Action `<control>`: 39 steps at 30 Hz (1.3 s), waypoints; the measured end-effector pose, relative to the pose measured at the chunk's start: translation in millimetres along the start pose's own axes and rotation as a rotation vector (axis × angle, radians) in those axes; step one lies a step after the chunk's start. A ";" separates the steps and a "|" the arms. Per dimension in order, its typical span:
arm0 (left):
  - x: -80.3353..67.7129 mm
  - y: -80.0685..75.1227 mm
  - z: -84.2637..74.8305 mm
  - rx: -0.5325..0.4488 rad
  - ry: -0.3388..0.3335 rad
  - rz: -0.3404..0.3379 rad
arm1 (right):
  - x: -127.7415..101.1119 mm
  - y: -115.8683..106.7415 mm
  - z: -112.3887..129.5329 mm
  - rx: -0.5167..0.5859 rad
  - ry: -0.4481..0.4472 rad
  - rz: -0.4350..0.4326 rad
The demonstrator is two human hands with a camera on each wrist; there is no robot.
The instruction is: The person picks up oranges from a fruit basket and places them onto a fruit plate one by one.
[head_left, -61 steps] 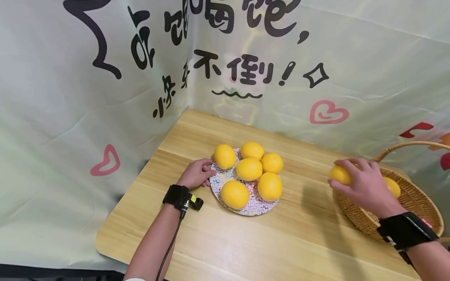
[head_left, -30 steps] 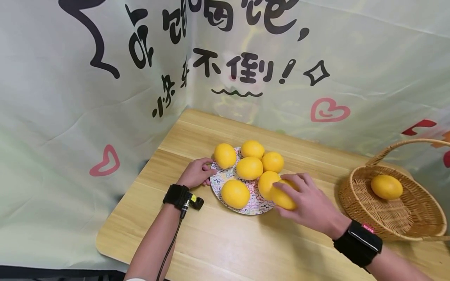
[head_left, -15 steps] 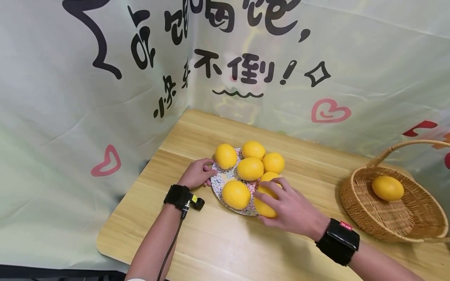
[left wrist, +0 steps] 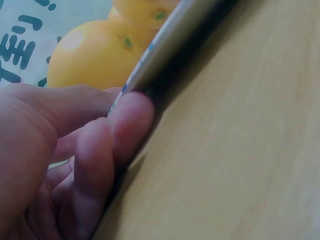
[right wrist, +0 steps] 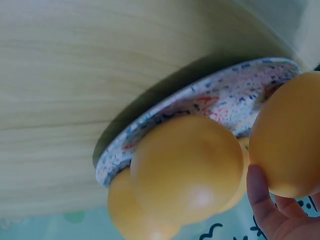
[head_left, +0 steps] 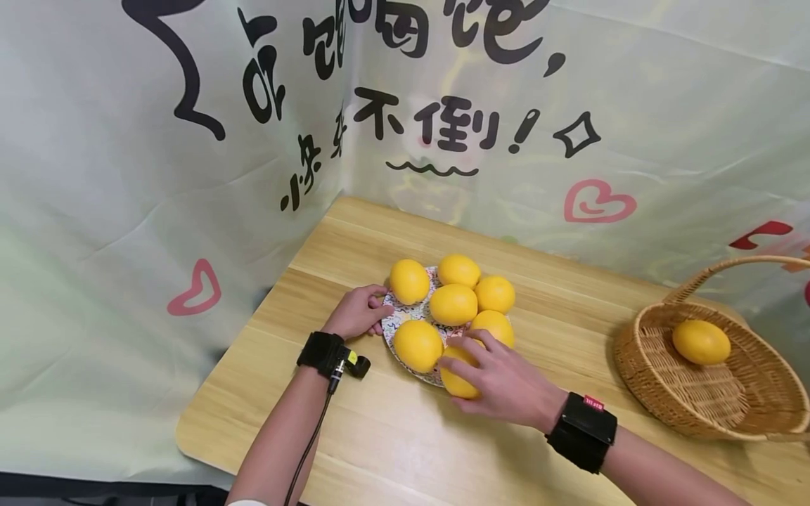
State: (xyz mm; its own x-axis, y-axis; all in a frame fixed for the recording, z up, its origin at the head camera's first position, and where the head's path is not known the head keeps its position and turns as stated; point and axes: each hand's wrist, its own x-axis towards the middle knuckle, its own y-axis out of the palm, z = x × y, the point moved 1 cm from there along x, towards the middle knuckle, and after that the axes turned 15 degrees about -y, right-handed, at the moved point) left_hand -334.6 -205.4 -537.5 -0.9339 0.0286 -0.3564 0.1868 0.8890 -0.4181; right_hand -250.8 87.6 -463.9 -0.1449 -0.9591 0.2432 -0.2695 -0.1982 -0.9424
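Observation:
A patterned plate (head_left: 405, 315) sits mid-table with several yellow lemons (head_left: 452, 303) on it. My left hand (head_left: 378, 309) pinches the plate's left rim (left wrist: 165, 45), its fingers (left wrist: 127, 125) curled under the edge, a lemon (left wrist: 95, 60) just beyond. My right hand (head_left: 465, 362) grips one more lemon (head_left: 457, 381) at the plate's near edge, beside the front lemon (head_left: 418, 345). In the right wrist view the held lemon (right wrist: 287, 135) hangs at the right, next to a plate lemon (right wrist: 187, 167) above the rim (right wrist: 200, 100).
A wicker basket (head_left: 658, 400) with a handle stands at the table's right end, one lemon (head_left: 701, 342) inside. A printed cloth backdrop (head_left: 126, 176) walls the table at the back and left. Bare wooden tabletop (head_left: 392, 436) lies in front of the plate.
My right hand carried a lemon from the basket to the plate, then leftward along its near edge. The left hand stayed on the rim.

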 end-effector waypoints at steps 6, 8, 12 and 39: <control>1.6 1.2 -0.9 0.000 0.002 0.008 | -1.0 9.1 0.6 -0.056 -0.062 0.013; 1.9 1.7 -1.0 -0.003 0.003 0.007 | -0.3 9.9 1.2 -0.075 -0.075 0.019; 1.9 2.3 -0.7 -0.009 0.006 0.005 | 0.7 8.4 1.8 -0.078 -0.057 0.040; 2.2 1.3 0.5 0.003 -0.009 -0.010 | -10.7 -10.9 -6.5 -0.056 -0.005 -0.056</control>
State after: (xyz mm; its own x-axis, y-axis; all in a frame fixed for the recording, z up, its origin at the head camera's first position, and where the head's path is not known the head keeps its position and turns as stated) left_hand -336.3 -204.4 -539.2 -0.9330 0.0151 -0.3596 0.1780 0.8878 -0.4244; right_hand -252.6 101.3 -454.7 -0.1238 -0.9477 0.2940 -0.3300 -0.2401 -0.9129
